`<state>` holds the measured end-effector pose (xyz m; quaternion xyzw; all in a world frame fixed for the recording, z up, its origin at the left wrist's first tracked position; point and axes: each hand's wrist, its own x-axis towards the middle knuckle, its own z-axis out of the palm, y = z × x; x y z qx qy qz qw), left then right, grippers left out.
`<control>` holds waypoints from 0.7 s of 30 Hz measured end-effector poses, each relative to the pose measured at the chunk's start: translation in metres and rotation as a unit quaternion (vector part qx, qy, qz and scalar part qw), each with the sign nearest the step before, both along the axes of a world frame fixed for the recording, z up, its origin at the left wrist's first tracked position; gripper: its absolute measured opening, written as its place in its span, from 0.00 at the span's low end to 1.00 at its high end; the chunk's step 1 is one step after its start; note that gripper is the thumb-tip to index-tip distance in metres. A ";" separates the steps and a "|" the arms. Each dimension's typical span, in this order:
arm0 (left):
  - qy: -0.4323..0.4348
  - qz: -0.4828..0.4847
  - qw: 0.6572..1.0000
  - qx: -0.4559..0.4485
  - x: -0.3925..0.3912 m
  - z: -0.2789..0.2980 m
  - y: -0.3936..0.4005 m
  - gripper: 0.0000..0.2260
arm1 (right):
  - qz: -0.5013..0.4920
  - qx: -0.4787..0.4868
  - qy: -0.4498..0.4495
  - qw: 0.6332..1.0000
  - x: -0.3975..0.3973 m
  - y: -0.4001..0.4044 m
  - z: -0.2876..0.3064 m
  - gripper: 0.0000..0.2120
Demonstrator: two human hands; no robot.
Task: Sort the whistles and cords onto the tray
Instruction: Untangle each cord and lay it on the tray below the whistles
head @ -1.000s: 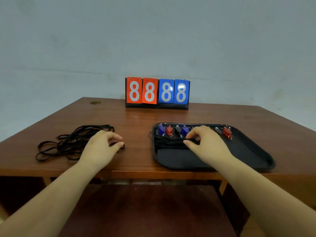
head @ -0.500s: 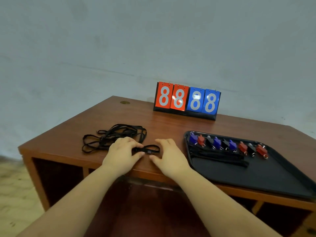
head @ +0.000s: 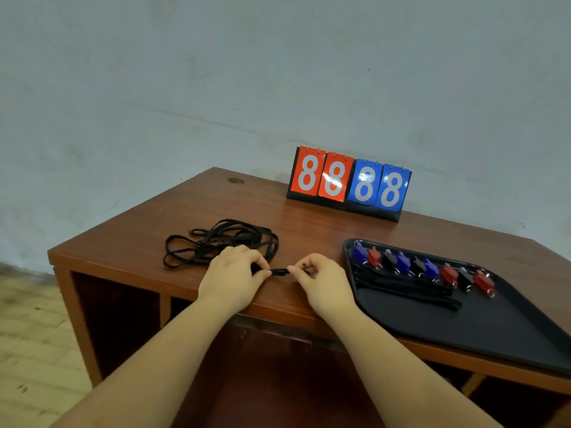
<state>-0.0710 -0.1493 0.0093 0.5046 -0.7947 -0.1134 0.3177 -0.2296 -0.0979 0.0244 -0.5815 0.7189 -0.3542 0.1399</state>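
A black tray (head: 482, 332) lies on the right of the wooden table (head: 309, 230). Along its far edge runs a row of several whistles (head: 420, 268), blue, red and black. Folded black cords (head: 411, 293) lie just in front of them on the tray. A tangled pile of black cords (head: 216, 242) sits on the table to the left. My left hand (head: 231, 279) and my right hand (head: 324, 282) pinch the two ends of one short black cord piece (head: 279, 271) between them, near the table's front edge.
A flip scoreboard (head: 349, 183) showing 8888 in red and blue stands at the back of the table near the wall. The table's left edge and front edge are close to the hands. Open shelves show under the tabletop.
My right hand left the tray and came across to meet my left hand at a cord on the table; both now pinch it. The view swung left.
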 end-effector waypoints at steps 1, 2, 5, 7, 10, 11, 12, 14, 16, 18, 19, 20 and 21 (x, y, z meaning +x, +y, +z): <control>0.001 0.002 1.000 0.000 0.000 0.000 0.001 0.05 | 0.000 0.000 -0.008 1.000 -0.001 0.001 0.001 0.03; 0.005 0.006 1.000 0.002 0.000 0.001 0.002 0.05 | 0.003 0.003 -0.016 1.000 -0.001 0.003 0.002 0.02; 0.022 0.013 1.000 0.008 0.002 0.003 0.004 0.05 | 0.011 0.010 -0.032 0.999 -0.004 0.011 0.011 0.05; 0.033 0.016 0.999 0.011 0.004 0.004 0.004 0.04 | 0.017 0.006 -0.029 0.999 -0.008 0.018 0.020 0.03; 0.031 0.034 0.999 0.028 0.007 0.009 0.005 0.03 | 0.013 -0.002 -0.007 1.000 -0.020 0.027 0.036 0.04; 0.020 0.044 0.998 0.030 0.009 0.011 0.005 0.02 | 0.007 -0.005 -0.001 1.000 -0.024 0.030 0.041 0.04; 0.014 0.051 0.998 0.023 0.010 0.013 0.006 0.02 | 0.004 -0.008 -0.001 1.000 -0.029 0.033 0.046 0.04; 0.029 0.056 0.998 -0.010 0.010 0.019 0.007 0.07 | -0.003 -0.014 -0.005 1.000 -0.036 0.038 0.052 0.05; 0.081 0.026 0.996 -0.039 0.003 0.026 0.013 0.10 | -0.004 -0.026 -0.010 1.000 -0.039 0.041 0.056 0.05; 0.109 -0.048 0.992 -0.042 -0.011 0.034 0.021 0.15 | 0.006 -0.039 -0.023 0.999 -0.038 0.044 0.059 0.05; 0.096 -0.093 0.991 -0.027 -0.019 0.036 0.026 0.17 | 0.014 -0.042 -0.031 0.999 -0.036 0.045 0.060 0.04; 0.077 -0.138 0.988 -0.001 -0.029 0.038 0.030 0.19 | 0.022 -0.045 -0.037 0.998 -0.034 0.046 0.061 0.04; 0.062 -0.176 0.982 0.027 -0.037 0.039 0.032 0.18 | 0.028 -0.049 -0.037 0.998 -0.032 0.047 0.063 0.04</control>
